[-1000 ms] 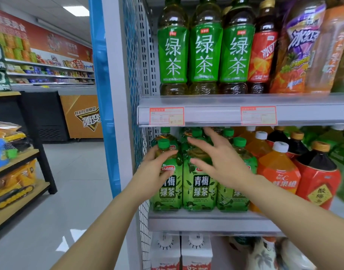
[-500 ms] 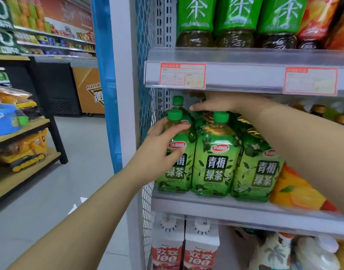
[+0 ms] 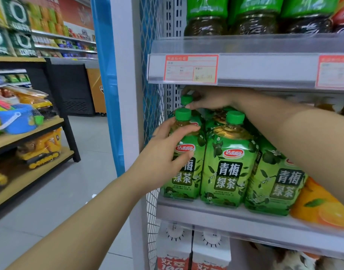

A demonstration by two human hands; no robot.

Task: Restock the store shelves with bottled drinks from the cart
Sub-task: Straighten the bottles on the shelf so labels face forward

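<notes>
Now my left hand (image 3: pixel 163 152) clasps the front green tea bottle (image 3: pixel 183 162) at the shelf's (image 3: pixel 216 213) left edge; my right hand (image 3: pixel 208 100) grips a rear cap (image 3: pixel 186 99). Full, heavy, slick plastic: best held at the shoulder.

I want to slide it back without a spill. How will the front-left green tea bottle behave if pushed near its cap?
The front-left green tea bottle looks full, so probably heavy. It is tall with a narrow neck, so a push up high may tip it; the left hand on its side should steady it. The glossy label may be somewhat slippery.
</notes>
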